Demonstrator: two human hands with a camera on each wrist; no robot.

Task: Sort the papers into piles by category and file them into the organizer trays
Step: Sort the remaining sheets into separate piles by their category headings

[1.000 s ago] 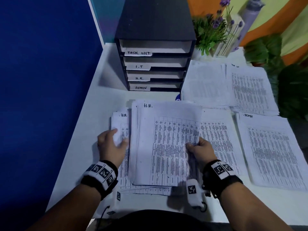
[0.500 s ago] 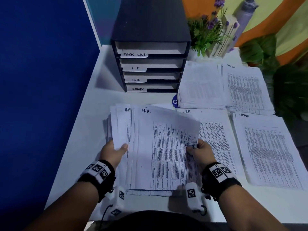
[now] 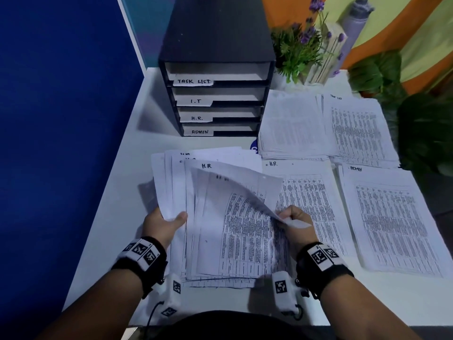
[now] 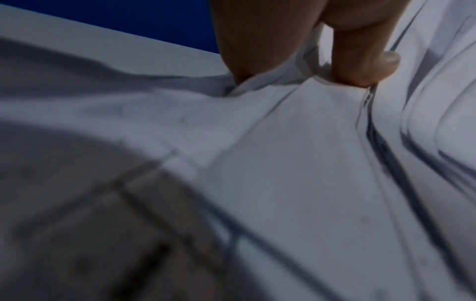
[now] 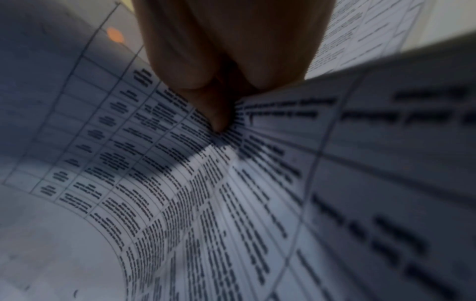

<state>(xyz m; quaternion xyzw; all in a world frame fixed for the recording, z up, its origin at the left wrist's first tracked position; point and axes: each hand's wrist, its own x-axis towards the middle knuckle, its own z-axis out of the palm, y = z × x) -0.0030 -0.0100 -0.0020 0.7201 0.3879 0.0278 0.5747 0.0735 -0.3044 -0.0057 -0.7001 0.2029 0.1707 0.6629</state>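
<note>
Both forearms in from the near edge of the white table, wrists banded with black-and-white markers, palms turned inward at either side of a fanned stack of papers marked "H.R.".

Left hand: clamped on the stack's left edge, thumb lying across the top of the left sheets, other fingers hidden under the paper. Left wrist view confirms: thumb tip pressed down on bunched sheet edges, another finger behind them. Rest of that view blurred.

Right hand: fingers curled, pinching the right edge of the top sheet, peeled up and bowed over the stack. Right wrist view adds the pinch itself: fingertips meeting on printed table pages; how many sheets caught, cannot tell.

Head view only:
- black organizer at table's far side, four trays labelled TASK LIST, I.T, H.R., ADMIN top to bottom
- second "H.R." pile flat just right of the held stack
- "ADMIN" pile further right
- two more piles behind, unlabelled-looking pile and task list pile
- potted plant with purple flowers right of the organizer
</note>
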